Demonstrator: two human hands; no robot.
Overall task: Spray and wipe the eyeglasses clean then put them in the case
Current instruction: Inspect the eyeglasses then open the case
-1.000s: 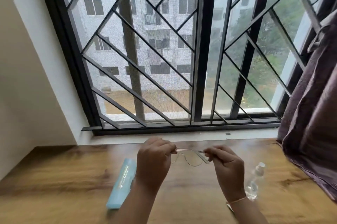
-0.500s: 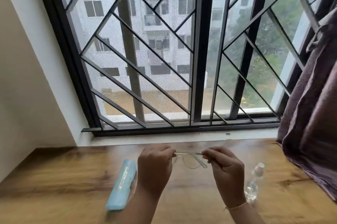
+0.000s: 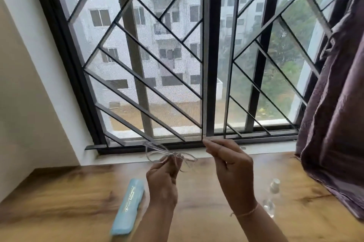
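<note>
Left hand (image 3: 162, 180) pinches eyeglasses (image 3: 169, 155) aloft above the table's (image 3: 59, 202) far edge.

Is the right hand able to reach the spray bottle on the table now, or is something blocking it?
Probably yes. The right hand holds nothing visible, though its fingers are pinched, and the spray bottle stands just beside its wrist on the table with nothing between them. The left hand alone holds the eyeglasses.

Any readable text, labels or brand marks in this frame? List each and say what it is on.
Blue eyeglass case: pale lettering runs along its lid, too blurred to read.
Spray bottle: no label visible.
Eyeglasses held in the left hand: no marking legible.
Nothing else carries text.
</note>
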